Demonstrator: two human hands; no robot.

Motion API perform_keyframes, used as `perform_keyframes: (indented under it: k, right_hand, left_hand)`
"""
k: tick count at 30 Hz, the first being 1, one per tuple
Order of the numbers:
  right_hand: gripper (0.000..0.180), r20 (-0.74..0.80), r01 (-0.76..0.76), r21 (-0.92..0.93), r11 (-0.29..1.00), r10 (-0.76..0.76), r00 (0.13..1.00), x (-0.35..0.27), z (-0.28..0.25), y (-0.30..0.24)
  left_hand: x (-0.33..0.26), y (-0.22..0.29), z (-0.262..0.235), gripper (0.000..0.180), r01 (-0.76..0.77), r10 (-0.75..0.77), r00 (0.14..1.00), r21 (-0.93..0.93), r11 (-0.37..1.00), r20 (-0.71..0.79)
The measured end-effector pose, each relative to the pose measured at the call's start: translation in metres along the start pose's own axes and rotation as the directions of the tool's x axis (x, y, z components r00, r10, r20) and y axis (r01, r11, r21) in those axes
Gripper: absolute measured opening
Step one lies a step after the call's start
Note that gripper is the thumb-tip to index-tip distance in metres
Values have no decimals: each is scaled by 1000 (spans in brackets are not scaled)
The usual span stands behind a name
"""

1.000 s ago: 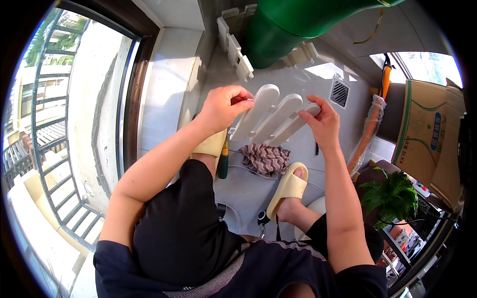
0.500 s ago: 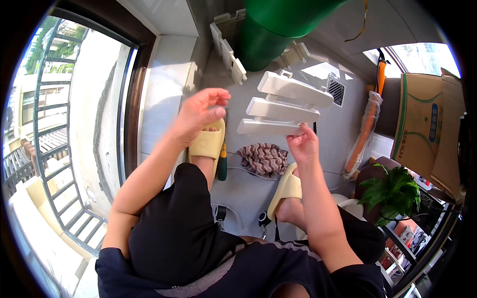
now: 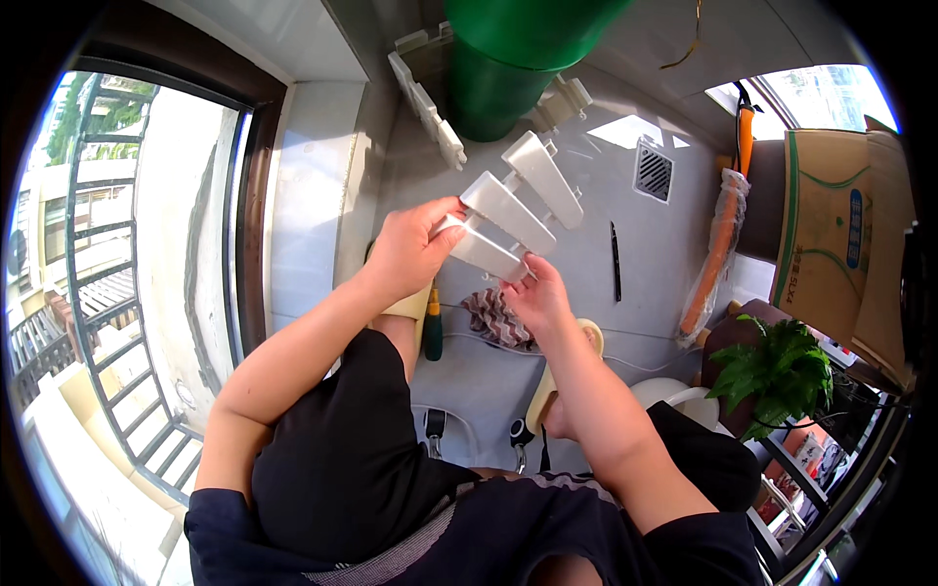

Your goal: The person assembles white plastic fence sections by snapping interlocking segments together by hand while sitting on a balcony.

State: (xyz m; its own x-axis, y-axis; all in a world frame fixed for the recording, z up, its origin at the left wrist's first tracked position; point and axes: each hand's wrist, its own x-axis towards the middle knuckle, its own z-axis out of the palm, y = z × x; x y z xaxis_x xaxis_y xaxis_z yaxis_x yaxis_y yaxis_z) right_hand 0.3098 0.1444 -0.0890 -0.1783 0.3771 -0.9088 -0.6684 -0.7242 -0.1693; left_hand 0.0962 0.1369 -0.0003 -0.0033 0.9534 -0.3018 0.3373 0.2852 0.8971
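I hold a white plastic piece with three flat prongs (image 3: 513, 200) up in front of me, over the grey floor. My left hand (image 3: 410, 244) grips its near left end with thumb and fingers. My right hand (image 3: 537, 293) supports it from below at the lowest prong. The prongs point away toward a large green cylinder (image 3: 508, 68). Below my hands lie a patterned cloth (image 3: 498, 317) and a green-handled screwdriver (image 3: 433, 332) on the floor, between my feet in yellow slippers (image 3: 557, 376).
More white plastic parts (image 3: 425, 83) lean by the green cylinder. A floor drain grate (image 3: 653, 174), a black pen (image 3: 616, 262), an orange wrapped tool (image 3: 713, 264), a cardboard box (image 3: 840, 215) and a potted plant (image 3: 777, 371) lie right. A window with railing (image 3: 117, 293) is left.
The pronged piece has been turned and moved left. My left hand, which had let go of it, grips its end again; my right hand shifted beneath it.
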Motion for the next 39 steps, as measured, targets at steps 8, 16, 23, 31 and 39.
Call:
perform_keyframes:
  k: [8, 16, 23, 31, 39]
  right_hand:
    - [36, -6, 282, -628, 725, -367, 930, 4, 4, -112]
    - [51, 780, 533, -580, -616, -231, 582, -35, 101, -193]
    - [19, 832, 510, -165, -844, 158, 532, -27, 115, -157]
    - [13, 884, 512, -26, -859, 219, 413, -12, 109, -171]
    - [21, 989, 960, -133, -247, -94, 113, 14, 96, -177]
  left_hand:
    - [26, 20, 26, 26, -361, 440, 897, 503, 785, -44]
    - [68, 35, 26, 26, -355, 363, 927, 552, 755, 99]
    - [77, 52, 17, 32, -400, 330, 916, 561, 725, 226]
    - [95, 96, 32, 64, -464, 342, 885, 657, 594, 316]
    - [138, 69, 68, 54, -260, 125, 964, 720, 643, 237]
